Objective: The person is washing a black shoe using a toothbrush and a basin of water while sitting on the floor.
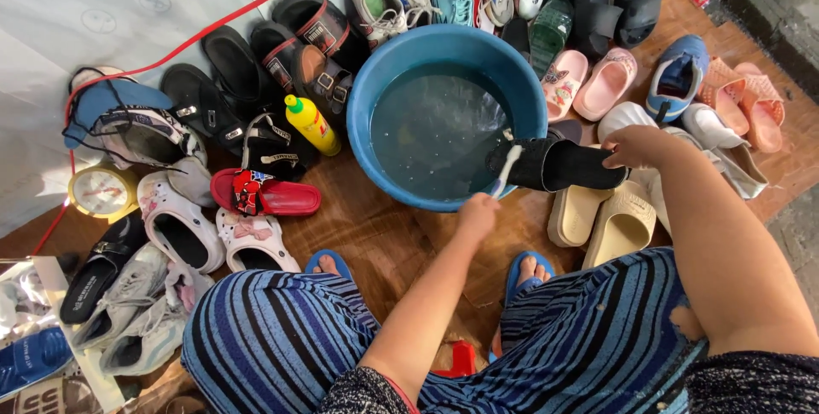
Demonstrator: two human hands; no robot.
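The wooden floor (375, 235) is crowded nearly to every edge with footwear; the only bare strip runs just behind the left hand, between the basin and the person's knees, and it is narrow.

One blue basin (367, 124) of water sits just ahead of both hands, its near rim touching or almost touching the slipper. Shoes press against its far and side walls, so there is little free room around it.

One black slipper (563, 166) lies across the basin's near-right rim, toe end over the water, heel end in the right hand (636, 145), which is closed around it. Two beige slides (601, 218) lie just below that hand, side by side. Two pink slides (584, 81) lie beyond it, next to the basin, and a pair of salmon sandals (751, 102) sits further right, near the floor's edge.

The left hand (478, 213) is clenched on one white brush (505, 171), whose head rests against the slipper's toe at the basin rim.

Left of that hand, well apart, lie one red slide (269, 196) and two white clogs (213, 235). One yellow bottle (311, 124) with a green cap stands tilted by the basin's left wall. One yellow clock (101, 192) lies far left, beside a red cord (196, 38) that crosses the pale sheet there.

Two blue flip-flops (328, 259) show on the person's feet, just behind the hands.
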